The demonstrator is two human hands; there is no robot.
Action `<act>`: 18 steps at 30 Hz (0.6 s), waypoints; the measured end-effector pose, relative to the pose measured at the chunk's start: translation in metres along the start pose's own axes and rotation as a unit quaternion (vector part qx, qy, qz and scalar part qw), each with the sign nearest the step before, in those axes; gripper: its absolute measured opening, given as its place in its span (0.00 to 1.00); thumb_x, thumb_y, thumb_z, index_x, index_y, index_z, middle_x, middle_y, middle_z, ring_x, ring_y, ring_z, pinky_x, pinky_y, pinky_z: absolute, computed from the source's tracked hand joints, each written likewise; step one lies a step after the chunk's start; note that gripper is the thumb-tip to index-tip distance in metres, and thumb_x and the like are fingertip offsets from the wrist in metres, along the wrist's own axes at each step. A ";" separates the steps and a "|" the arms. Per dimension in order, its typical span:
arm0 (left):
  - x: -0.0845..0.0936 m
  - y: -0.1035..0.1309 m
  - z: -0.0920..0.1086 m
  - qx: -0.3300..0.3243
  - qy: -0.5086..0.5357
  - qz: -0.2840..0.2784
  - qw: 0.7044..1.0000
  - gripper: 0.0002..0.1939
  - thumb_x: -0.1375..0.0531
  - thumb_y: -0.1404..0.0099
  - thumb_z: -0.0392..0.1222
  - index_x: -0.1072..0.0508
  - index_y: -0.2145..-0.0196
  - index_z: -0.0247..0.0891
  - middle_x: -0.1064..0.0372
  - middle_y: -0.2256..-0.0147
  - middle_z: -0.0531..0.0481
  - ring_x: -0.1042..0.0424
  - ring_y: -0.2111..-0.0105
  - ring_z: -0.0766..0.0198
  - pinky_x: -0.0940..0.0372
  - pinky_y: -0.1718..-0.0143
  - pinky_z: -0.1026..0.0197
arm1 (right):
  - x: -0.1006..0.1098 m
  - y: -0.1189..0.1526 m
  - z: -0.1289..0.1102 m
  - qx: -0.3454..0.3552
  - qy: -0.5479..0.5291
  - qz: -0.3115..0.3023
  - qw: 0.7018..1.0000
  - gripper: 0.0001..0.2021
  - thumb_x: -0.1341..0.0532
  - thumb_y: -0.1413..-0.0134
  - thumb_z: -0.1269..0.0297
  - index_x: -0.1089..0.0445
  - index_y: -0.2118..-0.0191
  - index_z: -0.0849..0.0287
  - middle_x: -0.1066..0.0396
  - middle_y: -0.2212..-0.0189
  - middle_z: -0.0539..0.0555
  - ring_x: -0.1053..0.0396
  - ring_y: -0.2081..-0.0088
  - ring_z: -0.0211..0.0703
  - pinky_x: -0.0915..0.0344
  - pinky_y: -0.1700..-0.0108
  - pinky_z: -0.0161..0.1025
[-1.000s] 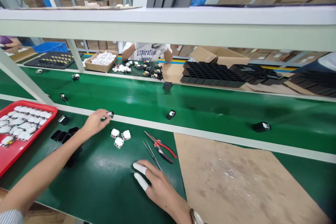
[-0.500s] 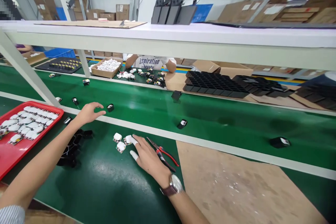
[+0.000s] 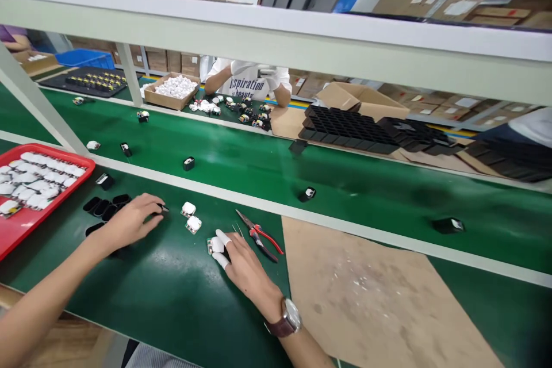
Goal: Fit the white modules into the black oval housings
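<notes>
My right hand, with white covers on two fingertips, pinches a small white-topped circuit module above the green table. Two similar modules lie to its left. Red-handled pliers rest just beyond my right hand. My left hand is beside a cluster of black cases, its thumb and fingers closed round a small dark item at their tips, too small to name. A black case lies behind my left hand.
The red tray of modules is at left. Black cases stand on the green belt. Cardboard covers the right side. A shelf beam crosses above; a person works opposite.
My left hand has come back from the belt to the black cases and closed. My right hand has closed on one module and drawn it away from the other two. The view has tilted down.
</notes>
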State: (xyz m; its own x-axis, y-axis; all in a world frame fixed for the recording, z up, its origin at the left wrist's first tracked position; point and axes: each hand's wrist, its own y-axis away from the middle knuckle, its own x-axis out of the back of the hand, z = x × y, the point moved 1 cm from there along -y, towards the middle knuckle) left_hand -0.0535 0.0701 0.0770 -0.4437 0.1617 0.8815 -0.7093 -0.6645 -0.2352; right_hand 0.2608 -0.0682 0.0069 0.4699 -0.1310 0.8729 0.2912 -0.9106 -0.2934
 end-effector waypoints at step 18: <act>-0.092 0.024 0.049 0.088 0.257 -0.082 0.959 0.36 0.28 0.36 0.49 0.33 0.34 0.50 0.28 0.63 0.53 0.25 0.67 0.59 0.29 0.62 0.60 | 0.014 0.021 -0.035 -0.018 -0.143 0.127 0.981 0.21 0.38 0.33 0.73 0.34 0.38 0.51 0.27 0.50 0.58 0.27 0.49 0.52 0.24 0.48 0.52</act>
State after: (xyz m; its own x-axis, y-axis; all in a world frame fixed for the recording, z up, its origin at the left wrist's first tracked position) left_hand -0.0029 0.0037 0.0105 -0.5767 0.5831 0.5723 -0.7101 -0.7041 0.0019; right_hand 0.2441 -0.1028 0.0264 0.7390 -0.2445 0.6277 0.1081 -0.8767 -0.4687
